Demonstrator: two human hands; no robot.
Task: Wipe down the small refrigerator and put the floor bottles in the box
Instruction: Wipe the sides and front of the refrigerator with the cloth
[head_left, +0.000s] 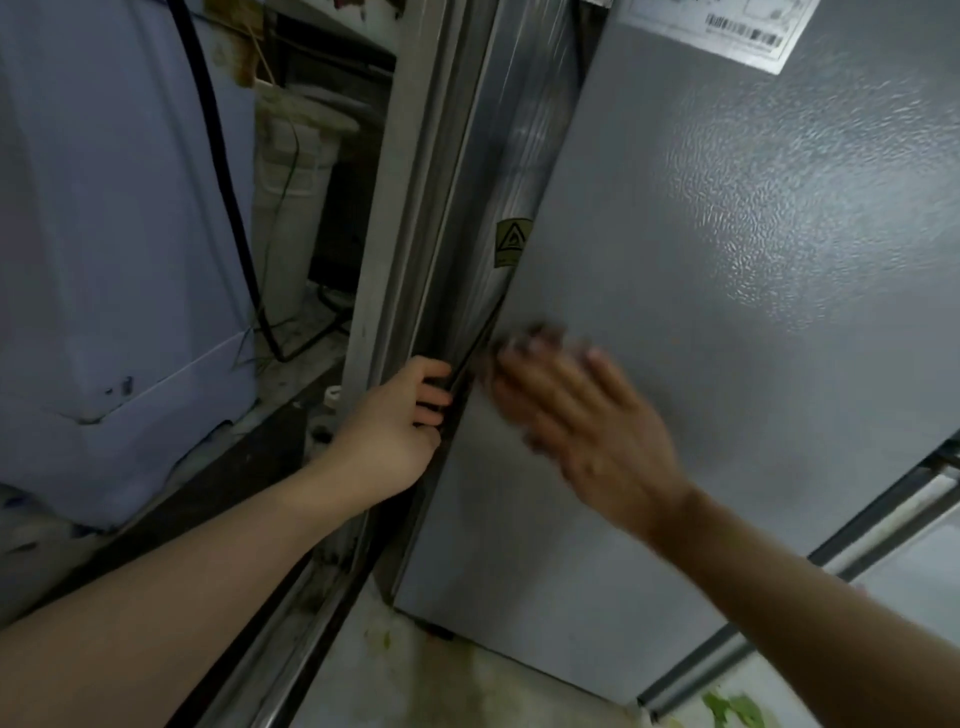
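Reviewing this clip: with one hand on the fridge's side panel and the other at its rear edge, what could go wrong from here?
1. The left hand has its fingers in the narrow gap between the refrigerator and the metal frame; if the fridge shifts, they might get pinched.
2. A black cable hangs just left of that gap and could get snagged.
3. The right hand is blurred; whether it holds a cloth can't be told, so wiping may be ineffective.

Both bare arms reach forward: the left hand (400, 421) has its fingers curled, their tips hidden, while the motion-blurred right hand (587, 415) lies flat, fingers spread.
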